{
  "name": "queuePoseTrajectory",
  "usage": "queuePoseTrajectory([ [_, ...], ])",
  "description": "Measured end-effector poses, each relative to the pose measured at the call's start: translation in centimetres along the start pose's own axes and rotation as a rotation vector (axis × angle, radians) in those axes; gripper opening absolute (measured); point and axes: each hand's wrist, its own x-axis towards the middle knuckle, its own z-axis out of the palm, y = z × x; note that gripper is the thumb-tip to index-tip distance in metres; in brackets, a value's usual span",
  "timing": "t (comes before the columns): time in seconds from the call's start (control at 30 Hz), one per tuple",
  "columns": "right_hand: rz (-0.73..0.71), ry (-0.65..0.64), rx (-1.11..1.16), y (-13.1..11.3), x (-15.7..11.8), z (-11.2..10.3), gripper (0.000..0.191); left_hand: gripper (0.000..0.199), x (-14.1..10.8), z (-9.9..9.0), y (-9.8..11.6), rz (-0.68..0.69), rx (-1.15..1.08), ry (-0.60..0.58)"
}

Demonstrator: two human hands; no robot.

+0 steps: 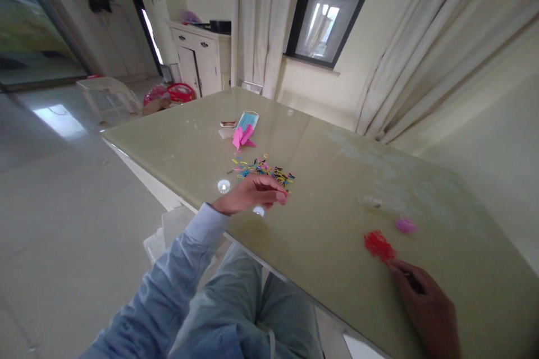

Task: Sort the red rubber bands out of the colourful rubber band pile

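Observation:
My left hand (259,193) is closed in a pinch on a small red piece, just in front of a loose pile of small multicoloured bands (269,170) on the table (320,224). At the right, my right hand (421,297) has its thumb and fingers pressed together at the near edge of a heap of small red bands (379,245). Whatever lies between those right fingertips is too small to make out. A pink-purple lump (405,226) sits just beyond the red heap.
Farther back on the table are a blue face mask (247,120), pink pieces (243,137) and a small box (228,123). Clear plastic (371,202) lies beyond the red heap. The table's near edge runs diagonally above my lap. A chair (109,92) stands at the left.

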Motion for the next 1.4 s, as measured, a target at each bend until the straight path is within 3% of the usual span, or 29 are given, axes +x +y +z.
queuePoseTrajectory([
  [0.3,-0.145,0.013,0.013,0.0,-0.2,0.1,0.041,0.042,0.5,7.7,-3.1,-0.01,-0.43,-0.16],
  [0.4,-0.154,0.023,0.044,0.2,-0.4,0.3,0.04,0.042,0.6,9.0,-3.5,-0.023,-0.49,-0.142],
  [0.57,-0.163,0.034,0.077,0.2,-0.5,0.5,0.038,0.042,1.4,9.7,-2.6,-0.048,-0.511,-0.1],
  [0.73,-0.17,0.038,0.106,0.1,-0.6,0.6,0.035,0.048,2.8,10.9,-1.9,-0.081,-0.322,-0.048],
  [0.9,-0.151,0.038,0.15,-0.2,-0.7,0.7,0.034,0.039,5.9,13.7,-2.3,-0.068,-0.061,-0.032],
  [1.1,-0.141,0.038,0.202,-0.2,-0.8,0.6,0.032,0.011,9.9,18.7,-3.5,0.094,0.417,-0.105],
  [1.2,-0.136,0.041,0.217,-0.2,-0.9,0.5,0.033,0.012,10.9,20.7,-4.5,0.168,0.659,-0.199],
  [1.4,-0.109,0.051,0.234,-0.4,-0.9,0.4,0.034,0.017,11.6,22.1,-5.7,0.176,0.93,-0.266],
])
